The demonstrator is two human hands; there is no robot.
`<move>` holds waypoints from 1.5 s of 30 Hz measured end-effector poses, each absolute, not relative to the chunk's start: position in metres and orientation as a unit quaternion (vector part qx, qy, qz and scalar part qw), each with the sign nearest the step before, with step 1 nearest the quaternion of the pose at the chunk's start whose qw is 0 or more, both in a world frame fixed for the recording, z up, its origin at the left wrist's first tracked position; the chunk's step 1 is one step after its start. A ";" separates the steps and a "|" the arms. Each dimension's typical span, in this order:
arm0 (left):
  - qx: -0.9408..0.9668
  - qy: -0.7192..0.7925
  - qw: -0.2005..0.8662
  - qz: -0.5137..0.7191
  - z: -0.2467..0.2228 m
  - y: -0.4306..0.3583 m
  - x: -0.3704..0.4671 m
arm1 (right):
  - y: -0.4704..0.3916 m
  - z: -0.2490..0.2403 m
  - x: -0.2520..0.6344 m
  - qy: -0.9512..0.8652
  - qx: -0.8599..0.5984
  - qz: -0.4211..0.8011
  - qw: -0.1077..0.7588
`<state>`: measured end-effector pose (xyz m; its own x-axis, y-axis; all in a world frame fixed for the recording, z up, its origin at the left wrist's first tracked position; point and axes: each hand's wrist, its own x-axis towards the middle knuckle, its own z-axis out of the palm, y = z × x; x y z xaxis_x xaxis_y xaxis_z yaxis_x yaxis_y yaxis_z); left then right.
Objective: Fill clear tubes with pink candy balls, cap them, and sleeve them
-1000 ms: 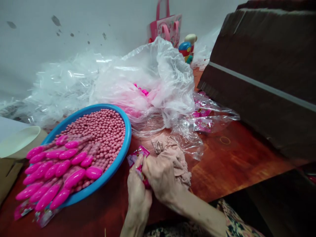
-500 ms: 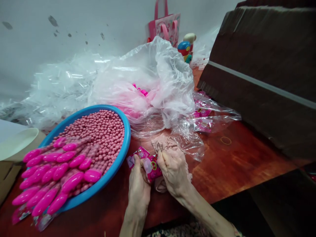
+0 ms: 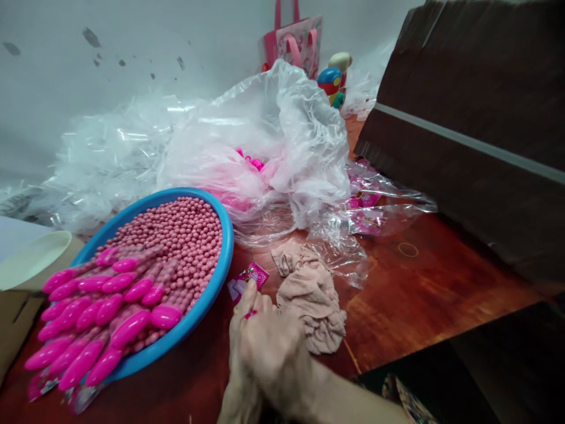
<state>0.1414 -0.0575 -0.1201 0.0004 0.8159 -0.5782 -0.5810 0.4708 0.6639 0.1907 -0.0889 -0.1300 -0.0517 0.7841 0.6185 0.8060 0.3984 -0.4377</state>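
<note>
My left hand [image 3: 238, 353] is low in the middle of the view, its fingers largely covered by my right hand [image 3: 276, 347]. Both hands are closed and pressed together, the right one blurred by motion. A small scrap of a pink packet [image 3: 251, 314] shows between them; the rest is hidden. Just beyond my left thumb, another pink printed packet [image 3: 256, 274] lies on the table. Right of the hands is a crumpled beige cloth [image 3: 311, 300].
On the left, a blue basin [image 3: 227, 247] holds pink beads [image 3: 180, 229] and several bead-filled tubes with bright pink ends [image 3: 132, 327]. Behind are a clear plastic bag [image 3: 309, 153] and bagged pink packets [image 3: 365, 200]. Stacked brown cardboard [image 3: 468, 94] rises at right.
My right hand has moved left and down from over the cloth, onto my left hand. The packet held between them, plainly visible before, is now almost hidden, and the cloth is uncovered.
</note>
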 end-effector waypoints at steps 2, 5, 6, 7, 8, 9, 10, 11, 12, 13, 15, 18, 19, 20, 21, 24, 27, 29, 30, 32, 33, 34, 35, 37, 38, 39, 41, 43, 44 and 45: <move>0.115 0.503 0.696 0.499 -0.118 -0.055 0.144 | -0.088 -0.131 0.192 -0.738 -0.522 0.002 0.427; 0.114 0.509 0.684 0.510 -0.111 -0.049 0.149 | -0.072 -0.131 0.209 -0.698 -0.568 0.052 0.433; 0.115 0.510 0.681 0.513 -0.108 -0.047 0.149 | -0.065 -0.131 0.217 -0.676 -0.588 0.071 0.439; 0.116 0.510 0.680 0.513 -0.106 -0.046 0.148 | -0.059 -0.131 0.225 -0.651 -0.607 0.089 0.447; 0.118 0.510 0.681 0.512 -0.104 -0.045 0.147 | -0.054 -0.130 0.231 -0.626 -0.623 0.106 0.457; 0.121 0.508 0.685 0.508 -0.103 -0.046 0.145 | -0.051 -0.129 0.236 -0.598 -0.638 0.122 0.468; 0.125 0.504 0.691 0.503 -0.102 -0.047 0.143 | -0.050 -0.128 0.239 -0.572 -0.651 0.138 0.481; 0.130 0.496 0.700 0.497 -0.102 -0.048 0.141 | -0.050 -0.128 0.240 -0.546 -0.661 0.152 0.492; 0.142 0.485 0.708 0.493 -0.103 -0.051 0.140 | -0.052 -0.128 0.240 -0.523 -0.669 0.164 0.502; 0.163 0.475 0.714 0.488 -0.103 -0.054 0.139 | -0.053 -0.128 0.240 -0.503 -0.675 0.175 0.510; 0.218 0.473 0.710 0.474 -0.106 -0.061 0.138 | -0.057 -0.129 0.237 -0.472 -0.685 0.192 0.521; 0.274 0.514 0.676 0.451 -0.111 -0.070 0.139 | -0.063 -0.133 0.233 -0.453 -0.689 0.209 0.525; 0.279 0.525 0.668 0.448 -0.112 -0.071 0.139 | -0.065 -0.134 0.232 -0.452 -0.689 0.214 0.524; 0.283 0.532 0.662 0.447 -0.114 -0.071 0.138 | -0.066 -0.135 0.232 -0.453 -0.690 0.218 0.521; 0.288 0.534 0.657 0.448 -0.115 -0.071 0.137 | -0.068 -0.135 0.232 -0.454 -0.690 0.223 0.517; 0.309 0.542 0.641 0.447 -0.116 -0.069 0.132 | -0.074 -0.129 0.238 -0.466 -0.691 0.247 0.494; 0.334 0.555 0.622 0.439 -0.114 -0.068 0.129 | -0.079 -0.114 0.250 -0.489 -0.682 0.270 0.472; 0.352 0.562 0.611 0.432 -0.113 -0.068 0.128 | -0.081 -0.104 0.258 -0.504 -0.659 0.300 0.471; 0.360 0.565 0.605 0.430 -0.113 -0.068 0.128 | -0.083 -0.099 0.262 -0.500 -0.643 0.329 0.479; 0.370 0.573 0.592 0.430 -0.114 -0.067 0.128 | -0.085 -0.092 0.267 -0.461 -0.600 0.399 0.517; 0.374 0.577 0.584 0.431 -0.114 -0.067 0.128 | -0.086 -0.090 0.269 -0.436 -0.586 0.416 0.542; 0.377 0.581 0.578 0.431 -0.114 -0.067 0.128 | -0.086 -0.088 0.271 -0.420 -0.584 0.407 0.563; 0.381 0.583 0.575 0.430 -0.113 -0.066 0.128 | -0.086 -0.088 0.271 -0.426 -0.595 0.368 0.573; 0.394 0.575 0.582 0.418 -0.109 -0.066 0.128 | -0.083 -0.090 0.269 -0.510 -0.638 0.225 0.532; 0.401 0.566 0.593 0.409 -0.107 -0.066 0.129 | -0.080 -0.092 0.267 -0.562 -0.650 0.155 0.488; 0.406 0.557 0.606 0.398 -0.105 -0.067 0.129 | -0.077 -0.096 0.264 -0.607 -0.650 0.105 0.444; 0.399 0.544 0.635 0.377 -0.101 -0.068 0.131 | -0.069 -0.105 0.259 -0.656 -0.641 0.072 0.391; 0.366 0.544 0.657 0.372 -0.102 -0.070 0.134 | -0.062 -0.114 0.255 -0.655 -0.646 0.072 0.386; 0.343 0.547 0.664 0.377 -0.104 -0.071 0.136 | -0.060 -0.118 0.253 -0.648 -0.651 0.066 0.390; 0.320 0.550 0.668 0.386 -0.106 -0.072 0.139 | -0.059 -0.121 0.251 -0.639 -0.658 0.059 0.395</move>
